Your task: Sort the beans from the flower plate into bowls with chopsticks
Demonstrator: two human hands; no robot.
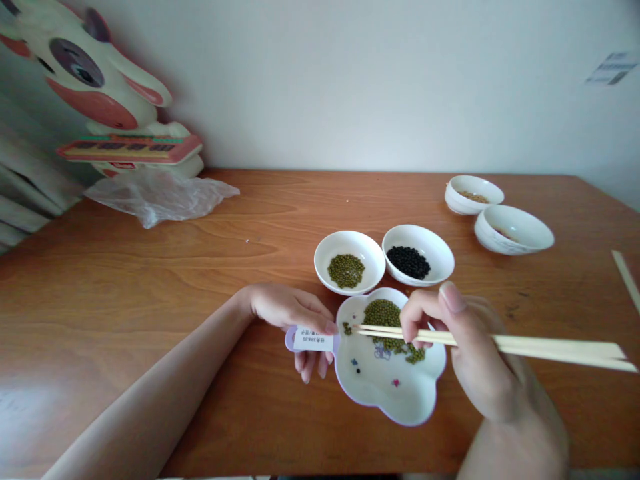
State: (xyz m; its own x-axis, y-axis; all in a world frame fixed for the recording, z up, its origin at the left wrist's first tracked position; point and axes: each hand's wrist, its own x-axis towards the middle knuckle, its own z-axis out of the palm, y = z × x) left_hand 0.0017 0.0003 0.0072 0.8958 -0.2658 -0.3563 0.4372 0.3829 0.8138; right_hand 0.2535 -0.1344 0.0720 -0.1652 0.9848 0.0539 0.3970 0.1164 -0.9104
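Observation:
My left hand [297,317] grips the labelled handle of a white, flower-shaped plate [365,387] with a lilac rim, thumb on top and fingers beneath. Green mung beans [383,313] lie mostly in its upper part, with a few by the handle. In my right hand [475,340] is a pair of wooden chopsticks [540,347], their tips close together beside those few beans; whether a bean is between them I cannot tell. Just behind the plate stand a white bowl [324,257] with mung beans and another bowl [443,250] with black beans.
Two more white bowls stand back right, one [453,199] with pale yellowish grains, the other [530,240] with something reddish. A clear plastic bag [165,197] and a cow-shaped toy keyboard [135,150] sit back left. A pale stick [625,277] lies at the right edge.

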